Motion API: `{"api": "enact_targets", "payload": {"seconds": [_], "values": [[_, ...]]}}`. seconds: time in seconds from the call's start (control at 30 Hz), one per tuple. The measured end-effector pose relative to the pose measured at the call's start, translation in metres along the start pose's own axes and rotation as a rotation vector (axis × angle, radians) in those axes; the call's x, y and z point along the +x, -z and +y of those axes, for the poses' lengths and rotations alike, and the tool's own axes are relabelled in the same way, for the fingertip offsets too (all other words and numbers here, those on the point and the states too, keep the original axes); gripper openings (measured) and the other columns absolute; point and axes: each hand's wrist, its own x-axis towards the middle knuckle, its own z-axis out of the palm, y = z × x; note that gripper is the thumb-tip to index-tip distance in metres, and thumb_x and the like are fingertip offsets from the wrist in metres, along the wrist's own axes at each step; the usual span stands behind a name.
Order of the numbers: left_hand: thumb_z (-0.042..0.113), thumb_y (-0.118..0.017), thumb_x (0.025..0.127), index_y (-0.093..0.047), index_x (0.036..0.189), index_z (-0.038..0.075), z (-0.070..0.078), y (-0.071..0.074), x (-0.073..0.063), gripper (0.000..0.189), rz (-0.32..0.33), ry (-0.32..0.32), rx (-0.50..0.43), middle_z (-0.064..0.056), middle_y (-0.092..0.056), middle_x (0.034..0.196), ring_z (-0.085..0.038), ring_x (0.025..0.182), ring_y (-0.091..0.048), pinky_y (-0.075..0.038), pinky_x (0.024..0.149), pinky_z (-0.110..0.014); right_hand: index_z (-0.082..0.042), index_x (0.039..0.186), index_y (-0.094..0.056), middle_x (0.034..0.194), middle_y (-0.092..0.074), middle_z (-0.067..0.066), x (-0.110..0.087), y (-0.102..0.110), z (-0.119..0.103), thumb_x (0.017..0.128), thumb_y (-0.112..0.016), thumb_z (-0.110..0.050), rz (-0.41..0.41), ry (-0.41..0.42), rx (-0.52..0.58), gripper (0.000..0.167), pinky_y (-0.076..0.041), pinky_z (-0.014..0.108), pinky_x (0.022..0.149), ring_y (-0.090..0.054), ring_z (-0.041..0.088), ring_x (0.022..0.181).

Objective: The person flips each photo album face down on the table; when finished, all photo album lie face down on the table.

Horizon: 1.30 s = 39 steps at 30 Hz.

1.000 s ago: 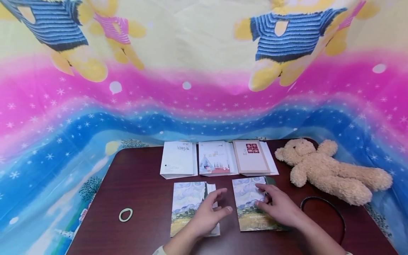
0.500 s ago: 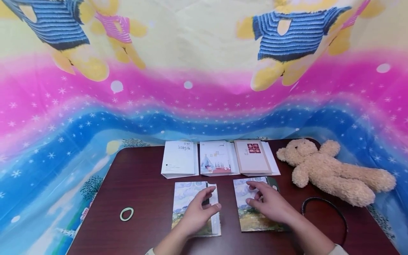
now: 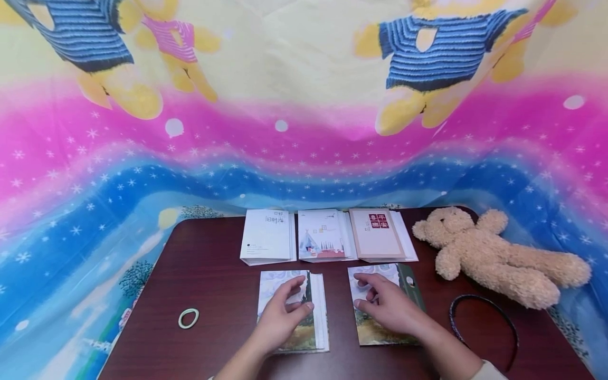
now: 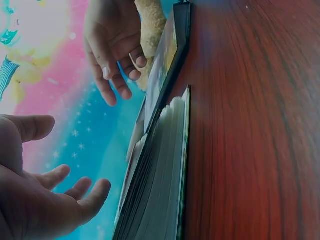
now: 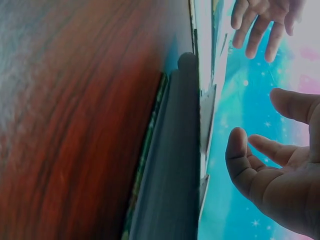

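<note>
In the head view, two photo albums with painted landscape covers lie on the dark table. My left hand (image 3: 280, 319) hovers over the left album (image 3: 301, 338), its fingers loosely bent and holding nothing. Above the right album (image 3: 377, 335), which has a dark green flap at its right side, hangs my right hand (image 3: 394, 306), also holding nothing. Both wrist views show a gap between the hands and the albums. White page edges (image 4: 170, 150) of the left album show in the left wrist view. Each hand covers part of the cover beneath it.
Behind stand three albums in a row: a white one (image 3: 266, 237), one with a tent picture (image 3: 320, 240) and a beige one (image 3: 377, 240). A teddy bear (image 3: 489, 253) lies right, near a dark headband (image 3: 510, 322). A pale green ring (image 3: 188, 319) lies left.
Both hands have drifted left above the albums, baring more of the left album's page edges and the right album's green flap. The albums have stayed in place.
</note>
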Motion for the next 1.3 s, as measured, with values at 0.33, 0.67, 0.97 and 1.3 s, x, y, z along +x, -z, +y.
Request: {"api": "enact_targets", "payload": {"seconds": [0.33, 0.67, 0.97, 1.3], "values": [[0.024, -0.076, 0.094, -0.051, 0.15, 0.007, -0.003, 0.016, -0.004, 0.064, 0.081, -0.002, 0.037, -0.018, -0.049, 0.153, -0.045, 0.132, -0.053, -0.048, 0.106, -0.055, -0.005, 0.142, -0.059, 0.108, -0.062, 0.006, 0.004, -0.012, -0.003, 0.093, -0.079, -0.025, -0.036, -0.008, 0.026, 0.057, -0.047, 0.026, 0.068, -0.054, 0.006, 0.081], [0.019, -0.078, 0.093, -0.054, 0.147, 0.004, -0.008, 0.034, -0.013, 0.061, 0.15, -0.038, 0.1, -0.019, -0.052, 0.149, -0.045, 0.131, -0.053, -0.051, 0.103, -0.053, -0.001, 0.14, -0.059, 0.116, -0.065, 0.009, 0.01, -0.032, -0.011, 0.092, -0.078, -0.021, -0.031, 0.033, 0.04, 0.055, -0.05, 0.027, 0.073, -0.058, 0.016, 0.089], [0.02, -0.078, 0.093, -0.055, 0.148, 0.007, -0.014, 0.048, -0.016, 0.061, 0.211, -0.016, 0.196, -0.015, -0.053, 0.148, -0.046, 0.134, -0.051, -0.042, 0.111, -0.059, 0.0, 0.139, -0.06, 0.118, -0.065, 0.009, 0.013, -0.048, -0.021, 0.092, -0.078, -0.022, -0.068, 0.051, 0.054, 0.056, -0.052, 0.03, 0.078, -0.06, 0.018, 0.094], [0.018, -0.078, 0.094, -0.051, 0.15, 0.005, -0.02, 0.057, -0.02, 0.063, 0.218, 0.018, 0.195, -0.019, -0.049, 0.148, -0.044, 0.136, -0.051, -0.045, 0.107, -0.058, 0.0, 0.144, -0.056, 0.116, -0.061, 0.007, 0.015, -0.064, -0.027, 0.092, -0.076, -0.024, -0.125, 0.066, 0.096, 0.06, -0.052, 0.03, 0.083, -0.06, 0.018, 0.098]]}}
